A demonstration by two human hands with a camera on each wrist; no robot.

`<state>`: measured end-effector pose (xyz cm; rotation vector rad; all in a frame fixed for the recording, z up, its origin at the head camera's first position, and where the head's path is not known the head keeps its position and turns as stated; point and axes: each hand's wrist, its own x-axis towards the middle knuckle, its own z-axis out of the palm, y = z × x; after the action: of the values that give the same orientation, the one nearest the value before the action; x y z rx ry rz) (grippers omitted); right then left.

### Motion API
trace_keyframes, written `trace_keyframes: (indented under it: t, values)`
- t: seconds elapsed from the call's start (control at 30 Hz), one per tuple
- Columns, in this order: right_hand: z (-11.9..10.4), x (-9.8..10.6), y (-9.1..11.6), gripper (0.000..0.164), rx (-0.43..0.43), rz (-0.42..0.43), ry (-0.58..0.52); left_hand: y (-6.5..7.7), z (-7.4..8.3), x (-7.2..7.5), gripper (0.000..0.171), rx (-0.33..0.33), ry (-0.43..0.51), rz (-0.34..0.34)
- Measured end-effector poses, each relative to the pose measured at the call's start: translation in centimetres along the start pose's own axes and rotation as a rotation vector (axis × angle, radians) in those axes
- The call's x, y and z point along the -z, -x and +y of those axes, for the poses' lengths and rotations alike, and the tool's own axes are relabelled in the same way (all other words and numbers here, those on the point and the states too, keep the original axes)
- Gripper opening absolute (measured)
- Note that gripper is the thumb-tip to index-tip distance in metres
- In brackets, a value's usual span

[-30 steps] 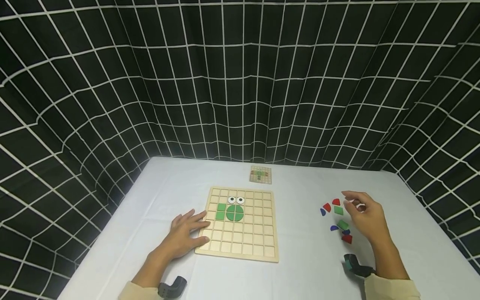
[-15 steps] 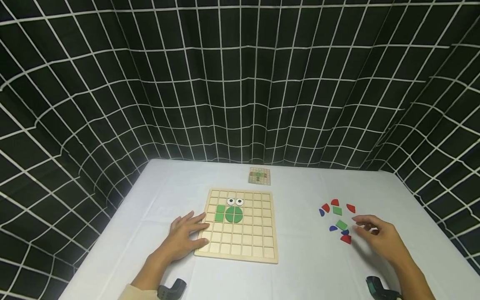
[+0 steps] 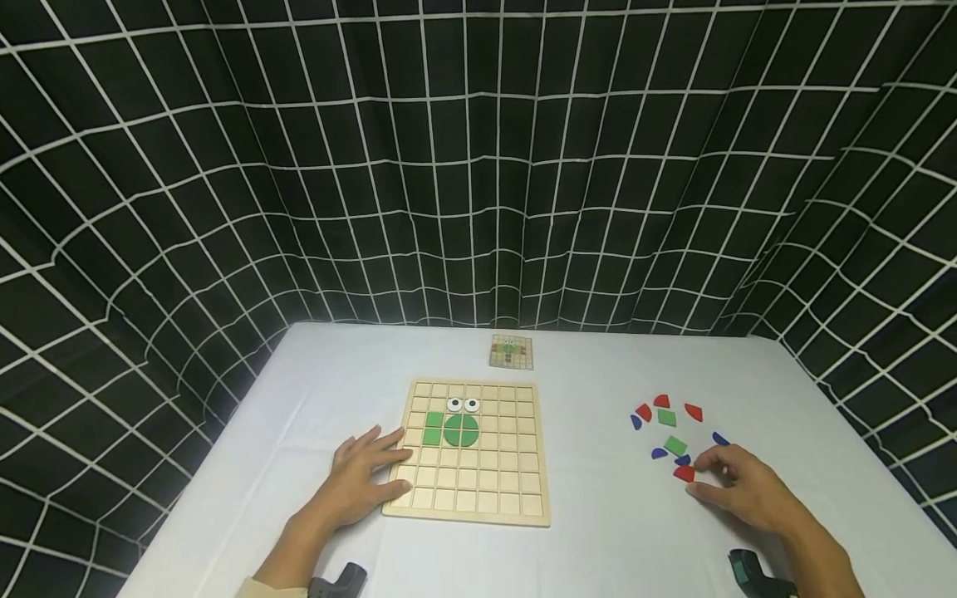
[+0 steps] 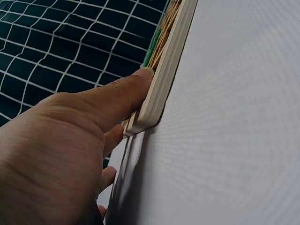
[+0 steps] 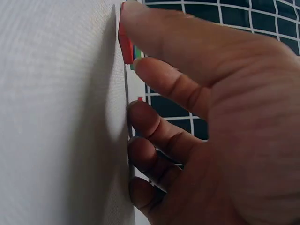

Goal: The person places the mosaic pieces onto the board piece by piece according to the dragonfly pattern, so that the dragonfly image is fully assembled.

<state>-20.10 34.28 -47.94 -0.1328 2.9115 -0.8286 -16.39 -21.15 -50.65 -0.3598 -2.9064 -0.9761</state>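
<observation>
On the white table lies a square wooden grid board (image 3: 478, 480). It bears two eye pieces (image 3: 463, 405), a green circle of quarter pieces (image 3: 461, 430) and green squares (image 3: 434, 428). My left hand (image 3: 359, 477) rests on its left edge with spread fingers; the left wrist view shows the thumb (image 4: 126, 91) on the rim. My right hand (image 3: 748, 486) is at the right-hand group of loose pieces. Its thumb and index finger pinch a red quarter-circle piece (image 3: 684, 473), also seen in the right wrist view as a red edge (image 5: 125, 47). The other fingertips touch the cloth.
Close to the red piece lie green squares (image 3: 675, 446), blue half-round pieces (image 3: 659, 453) and further red pieces (image 3: 694, 413). A blue piece (image 3: 720, 438) sits just beyond my right hand. Behind the board is a small pattern card (image 3: 512, 352). Black grid curtains (image 3: 449, 166) surround the table.
My right hand has come nearer and moved left onto the red quarter-circle. A blue piece now lies apart beyond that hand. My left hand has stayed on the board.
</observation>
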Motion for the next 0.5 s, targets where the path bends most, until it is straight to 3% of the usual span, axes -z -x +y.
trace_keyframes:
  t: [0.27,0.5]
  values:
    - [0.03,-0.40,0.06,0.041,0.023,0.033,0.017,-0.08,0.06,0.03,0.048,-0.015,0.001,0.008]
    - [-0.59,-0.38,-0.01,0.041,0.001,0.004,0.019,-0.10,-0.10,-0.09,0.050,-0.002,-0.014,0.001]
